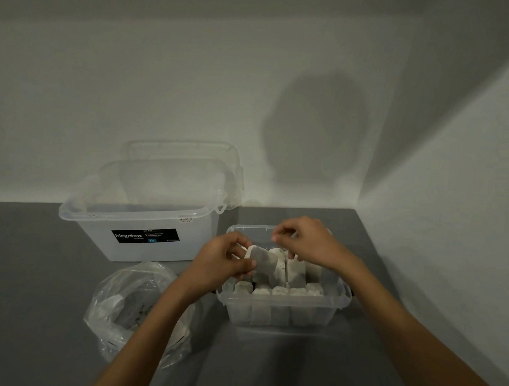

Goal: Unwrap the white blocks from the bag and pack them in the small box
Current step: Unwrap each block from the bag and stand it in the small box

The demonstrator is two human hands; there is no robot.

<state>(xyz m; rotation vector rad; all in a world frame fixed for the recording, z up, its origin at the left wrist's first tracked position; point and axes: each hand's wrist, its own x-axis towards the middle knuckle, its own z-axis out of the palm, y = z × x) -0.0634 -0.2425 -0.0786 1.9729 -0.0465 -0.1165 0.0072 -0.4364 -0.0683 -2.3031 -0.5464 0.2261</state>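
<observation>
Small box (283,318), front row: five white blocks (279,290). My left hand (221,258) grips one block (263,261); my right hand (306,239) pinches, seemingly, its wrap (277,248).

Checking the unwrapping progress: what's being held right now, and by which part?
The left grip pinches a white block by its left edge over the small box; whether the right grip's pinched fingers hold anything cannot be told.
</observation>
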